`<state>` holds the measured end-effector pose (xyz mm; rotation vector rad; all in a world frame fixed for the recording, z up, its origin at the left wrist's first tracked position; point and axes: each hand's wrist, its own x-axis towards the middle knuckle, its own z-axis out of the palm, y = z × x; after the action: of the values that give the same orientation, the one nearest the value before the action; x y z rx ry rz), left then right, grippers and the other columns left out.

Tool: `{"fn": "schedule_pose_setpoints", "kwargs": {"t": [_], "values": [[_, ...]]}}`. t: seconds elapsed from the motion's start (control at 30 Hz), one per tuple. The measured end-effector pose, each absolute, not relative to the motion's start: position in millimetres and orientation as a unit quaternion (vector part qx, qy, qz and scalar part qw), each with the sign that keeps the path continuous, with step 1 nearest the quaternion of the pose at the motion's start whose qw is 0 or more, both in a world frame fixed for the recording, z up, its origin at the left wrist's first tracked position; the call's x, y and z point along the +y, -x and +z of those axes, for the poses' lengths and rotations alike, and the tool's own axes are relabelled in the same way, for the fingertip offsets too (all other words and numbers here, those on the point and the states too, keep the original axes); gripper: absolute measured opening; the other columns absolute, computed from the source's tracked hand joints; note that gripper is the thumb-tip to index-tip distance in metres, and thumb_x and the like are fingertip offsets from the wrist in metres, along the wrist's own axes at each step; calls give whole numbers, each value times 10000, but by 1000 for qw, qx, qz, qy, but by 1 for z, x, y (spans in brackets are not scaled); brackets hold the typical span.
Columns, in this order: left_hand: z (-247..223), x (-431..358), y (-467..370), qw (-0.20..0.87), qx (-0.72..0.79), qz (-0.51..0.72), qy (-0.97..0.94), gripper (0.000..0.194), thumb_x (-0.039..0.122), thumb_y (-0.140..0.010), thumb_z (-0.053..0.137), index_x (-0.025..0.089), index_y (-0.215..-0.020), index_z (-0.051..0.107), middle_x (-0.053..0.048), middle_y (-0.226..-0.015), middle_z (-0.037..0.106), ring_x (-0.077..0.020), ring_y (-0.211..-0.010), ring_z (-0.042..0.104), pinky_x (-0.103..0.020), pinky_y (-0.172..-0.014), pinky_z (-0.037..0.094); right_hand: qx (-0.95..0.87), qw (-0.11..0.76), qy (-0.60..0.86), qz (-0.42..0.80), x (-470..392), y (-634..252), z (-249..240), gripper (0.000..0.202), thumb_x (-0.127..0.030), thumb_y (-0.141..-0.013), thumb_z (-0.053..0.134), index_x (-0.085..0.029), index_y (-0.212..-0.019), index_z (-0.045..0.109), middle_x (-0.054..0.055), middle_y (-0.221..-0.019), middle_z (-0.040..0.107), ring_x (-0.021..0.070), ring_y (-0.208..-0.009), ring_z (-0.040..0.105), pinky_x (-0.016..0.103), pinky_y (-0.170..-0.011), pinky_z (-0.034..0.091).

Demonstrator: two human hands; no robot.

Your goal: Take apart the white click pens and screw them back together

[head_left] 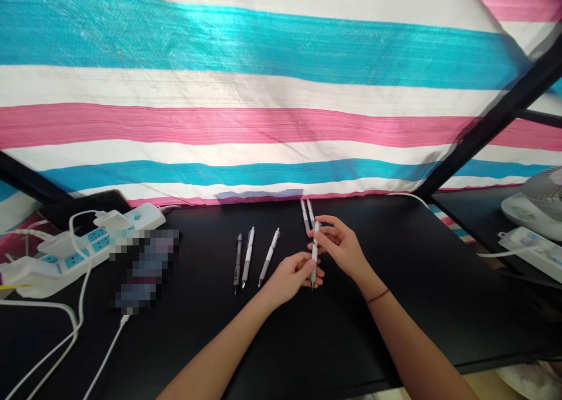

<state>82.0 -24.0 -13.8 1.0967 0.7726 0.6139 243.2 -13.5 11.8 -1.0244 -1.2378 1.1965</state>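
Note:
A white pen with a grey grip (315, 253) is held upright in the picture between both hands. My left hand (292, 278) pinches its lower part, while my right hand (337, 243) has its fingers closed round the upper end. Behind my right hand lie two more white pens (305, 215), their lower ends partly hidden. To the left of my left hand, a dark pen (237, 262), a white and grey pen (248, 256) and another white and grey pen (269, 257) rest side by side on the black table (197, 341), with small gaps between them.
At the left are a white power strip (144, 217) with plugs and cables, a blurred-out phone (147, 271) on a white cable (105, 356), and a dark object behind. A second power strip (538, 250) and a fan (540, 204) stand at the right. A striped sheet (263, 125) hangs behind.

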Motion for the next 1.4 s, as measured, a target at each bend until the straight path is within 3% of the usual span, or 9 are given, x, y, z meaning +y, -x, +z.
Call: {"fn": "schedule_pose_setpoints", "kwargs": {"t": [0.7, 0.97, 1.07, 1.17, 1.27, 1.4], "values": [[-14, -24, -81, 733, 348, 282, -513, 379, 488, -814, 579, 140, -963, 580, -78, -858, 665, -157, -738, 653, -309, -703, 510, -525, 548, 422, 495, -17, -243, 17, 364, -381, -777, 669, -215, -1071, 533, 60, -870, 704, 204, -705, 696, 321, -585, 567], [-11, -24, -82, 733, 350, 292, -505, 397, 492, -813, 577, 140, -997, 584, -74, -868, 644, -161, -757, 644, -321, -723, 517, -506, 558, 425, 501, -13, -240, 14, 572, -397, -778, 659, -242, -1264, 400, 65, -940, 677, 194, -705, 683, 329, -583, 573], [-8, -22, -81, 681, 375, 359, -517, 375, 482, -811, 580, 154, -991, 602, -76, -969, 608, -168, -834, 618, -314, -758, 518, -524, 562, 426, 478, -12, -242, 11, 429, -392, -793, 639, -243, -1154, 462, 36, -924, 636, 171, -723, 652, 300, -574, 559], [-4, -18, -76, 592, 404, 436, -544, 338, 455, -821, 576, 171, -999, 625, -65, -1001, 592, -169, -879, 586, -304, -814, 495, -590, 504, 434, 457, -14, -242, 9, 229, -368, -805, 629, -211, -950, 546, 8, -816, 597, 148, -691, 615, 261, -557, 527], [-2, -13, -70, 557, 430, 458, -543, 353, 447, -823, 574, 177, -1045, 623, -50, -919, 618, -169, -829, 584, -300, -793, 492, -659, 436, 443, 423, -19, -237, 11, 220, -347, -797, 637, -211, -967, 605, 17, -815, 619, 157, -710, 611, 267, -588, 519], [-4, -11, -69, 549, 435, 460, -546, 362, 442, -823, 572, 166, -1050, 632, -48, -877, 631, -162, -777, 586, -288, -753, 492, -697, 422, 455, 359, -22, -228, 11, 154, -333, -820, 603, -212, -890, 667, 34, -812, 650, 167, -696, 617, 276, -579, 515]]}}
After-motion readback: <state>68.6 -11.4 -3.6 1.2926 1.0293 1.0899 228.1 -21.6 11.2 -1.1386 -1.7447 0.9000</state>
